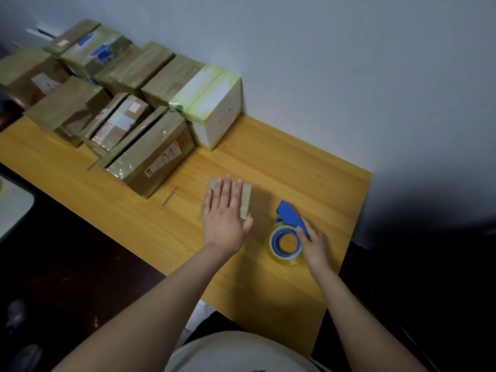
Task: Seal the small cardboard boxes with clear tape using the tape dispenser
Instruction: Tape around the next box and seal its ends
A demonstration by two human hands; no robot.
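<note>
Small cardboard box [246,197] lies flat on the wooden surface [295,167], under the left hand [225,210], whose straight, spread fingers press its top. Just beside it, the right hand [312,244] grips the blue tape dispenser [288,214], which carries a clear tape roll [285,259]. Taped boxes [150,154] crowd the far left by the wall.

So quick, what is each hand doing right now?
Left hand: open, fingers straight, pressing flat on the small cardboard box.
Right hand: closed, fingers curled round the blue tape dispenser.
</note>
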